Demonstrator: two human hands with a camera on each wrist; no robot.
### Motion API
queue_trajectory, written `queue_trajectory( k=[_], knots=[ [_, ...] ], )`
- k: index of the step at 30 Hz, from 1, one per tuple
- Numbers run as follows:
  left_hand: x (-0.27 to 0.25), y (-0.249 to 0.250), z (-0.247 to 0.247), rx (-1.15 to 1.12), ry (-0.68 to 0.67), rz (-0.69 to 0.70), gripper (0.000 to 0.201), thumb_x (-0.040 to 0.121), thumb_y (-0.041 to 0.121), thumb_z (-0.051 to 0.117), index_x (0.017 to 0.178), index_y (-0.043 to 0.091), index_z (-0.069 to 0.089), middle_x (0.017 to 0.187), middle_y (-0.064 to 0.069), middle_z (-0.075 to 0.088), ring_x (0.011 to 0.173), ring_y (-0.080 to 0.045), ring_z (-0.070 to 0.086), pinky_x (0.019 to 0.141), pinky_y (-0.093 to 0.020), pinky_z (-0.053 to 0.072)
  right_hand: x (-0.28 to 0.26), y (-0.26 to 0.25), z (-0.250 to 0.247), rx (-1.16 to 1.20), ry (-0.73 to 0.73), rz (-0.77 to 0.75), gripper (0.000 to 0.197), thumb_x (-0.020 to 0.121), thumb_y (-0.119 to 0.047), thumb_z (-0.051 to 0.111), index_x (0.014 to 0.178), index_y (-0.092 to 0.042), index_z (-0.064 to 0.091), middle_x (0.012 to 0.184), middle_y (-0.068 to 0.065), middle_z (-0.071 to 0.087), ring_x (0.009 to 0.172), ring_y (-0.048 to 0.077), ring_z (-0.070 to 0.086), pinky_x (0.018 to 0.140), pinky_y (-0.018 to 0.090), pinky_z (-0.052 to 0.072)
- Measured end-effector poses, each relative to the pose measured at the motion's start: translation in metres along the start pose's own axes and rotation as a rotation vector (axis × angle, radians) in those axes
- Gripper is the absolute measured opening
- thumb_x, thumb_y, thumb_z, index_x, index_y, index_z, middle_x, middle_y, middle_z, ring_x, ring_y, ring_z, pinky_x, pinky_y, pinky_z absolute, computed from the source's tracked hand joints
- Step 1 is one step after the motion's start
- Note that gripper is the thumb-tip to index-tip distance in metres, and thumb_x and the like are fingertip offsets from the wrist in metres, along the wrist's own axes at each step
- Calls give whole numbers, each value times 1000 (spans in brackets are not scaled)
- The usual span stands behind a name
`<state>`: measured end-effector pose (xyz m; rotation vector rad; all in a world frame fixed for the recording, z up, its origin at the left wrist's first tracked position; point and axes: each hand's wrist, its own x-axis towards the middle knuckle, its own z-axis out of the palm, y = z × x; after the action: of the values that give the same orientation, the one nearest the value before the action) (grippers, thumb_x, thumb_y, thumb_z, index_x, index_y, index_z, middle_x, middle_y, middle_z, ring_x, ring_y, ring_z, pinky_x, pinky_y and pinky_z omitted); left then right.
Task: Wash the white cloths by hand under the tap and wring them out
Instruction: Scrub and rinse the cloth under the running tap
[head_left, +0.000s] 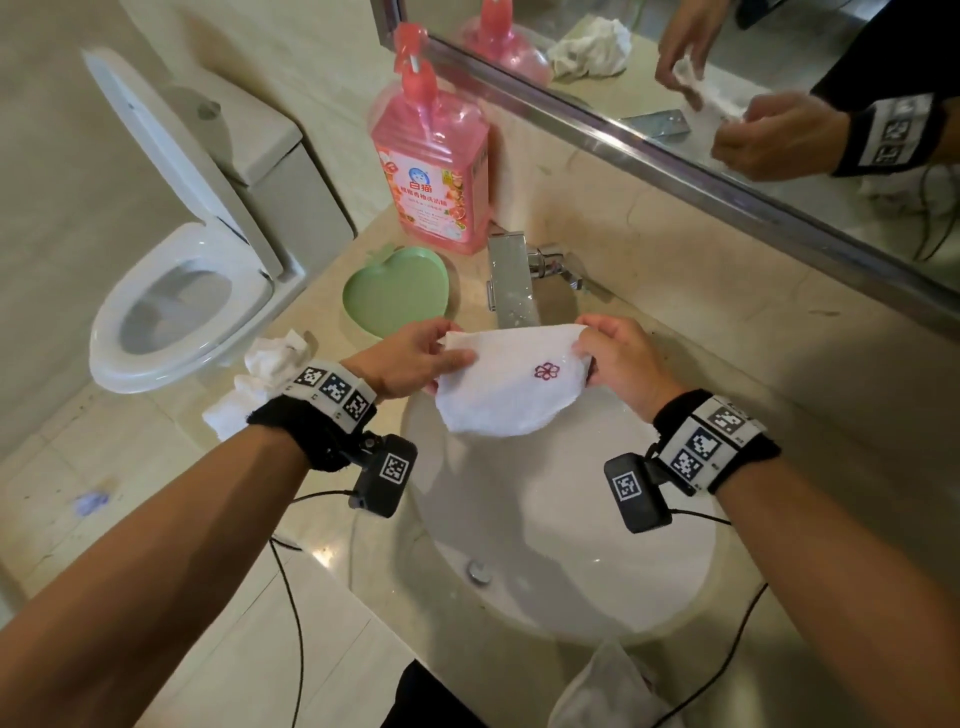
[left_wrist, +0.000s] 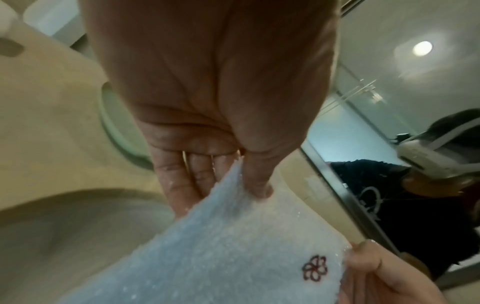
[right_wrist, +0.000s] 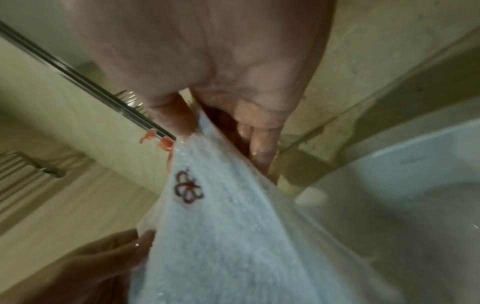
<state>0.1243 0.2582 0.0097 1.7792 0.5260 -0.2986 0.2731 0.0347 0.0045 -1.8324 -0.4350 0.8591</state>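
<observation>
A white cloth (head_left: 506, 384) with a small red flower mark is held spread over the sink basin (head_left: 571, 545), just in front of the chrome tap (head_left: 511, 278). My left hand (head_left: 415, 358) pinches its left top corner between thumb and fingers. My right hand (head_left: 610, 358) pinches the right top corner. In the left wrist view the cloth (left_wrist: 233, 257) hangs from my thumb and fingers (left_wrist: 197, 174). The right wrist view shows the cloth (right_wrist: 221, 226) pinched the same way, wet with droplets. A crumpled white cloth (head_left: 265, 369) lies on the counter to the left.
A pink soap bottle (head_left: 431, 166) and a green heart-shaped dish (head_left: 395, 291) stand left of the tap. A toilet (head_left: 176, 291) with raised lid is further left. A mirror (head_left: 727, 78) runs along the wall behind. Another white cloth (head_left: 608, 691) lies on the counter's near edge.
</observation>
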Motion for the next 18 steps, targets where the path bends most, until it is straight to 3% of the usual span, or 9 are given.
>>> queue_trajectory(
  k=[4, 8, 10, 12, 14, 18],
  knots=[
    [22, -23, 24, 63, 48, -143, 42, 98, 36, 56, 112, -3, 63, 109, -21, 69, 98, -33, 68, 90, -45, 56, 8, 27, 5, -158, 31, 27, 28, 79, -31, 47, 88, -8, 62, 74, 5, 62, 70, 22, 57, 66, 38, 44],
    [47, -29, 50, -95, 125, -141, 36, 101, 34, 51, 115, 4, 63, 112, -16, 69, 92, -24, 68, 76, -31, 59, 16, 41, 2, -196, 99, 53, 26, 82, -31, 46, 92, -15, 64, 75, 2, 66, 68, 17, 58, 62, 32, 44],
    [60, -30, 57, -77, 159, -150, 35, 100, 36, 51, 114, 6, 65, 109, -13, 70, 97, -28, 67, 86, -39, 56, 21, 46, -4, -200, 133, 76, 18, 84, -29, 49, 85, -20, 64, 70, -5, 65, 66, 15, 58, 60, 28, 42],
    [70, -29, 60, -62, 181, -137, 27, 99, 34, 54, 108, 11, 67, 103, -7, 71, 94, -23, 66, 87, -36, 51, 26, 49, -11, -191, 167, 97, 14, 85, -27, 51, 82, -25, 64, 72, -8, 68, 72, 16, 64, 64, 27, 49],
    [76, -28, 59, -65, 200, -76, 18, 97, 28, 58, 104, 15, 69, 100, -7, 72, 88, -18, 65, 85, -33, 49, 31, 54, -15, -162, 186, 116, 15, 83, -27, 50, 84, -27, 65, 81, -2, 72, 83, 25, 69, 75, 36, 54],
    [76, -27, 58, -196, 178, -65, 25, 99, 22, 57, 112, 3, 66, 110, -25, 68, 90, -27, 64, 85, -51, 57, 38, 64, -16, -173, 205, 100, 15, 92, -24, 53, 101, -28, 63, 94, 3, 73, 91, 27, 70, 80, 46, 58]
  ],
)
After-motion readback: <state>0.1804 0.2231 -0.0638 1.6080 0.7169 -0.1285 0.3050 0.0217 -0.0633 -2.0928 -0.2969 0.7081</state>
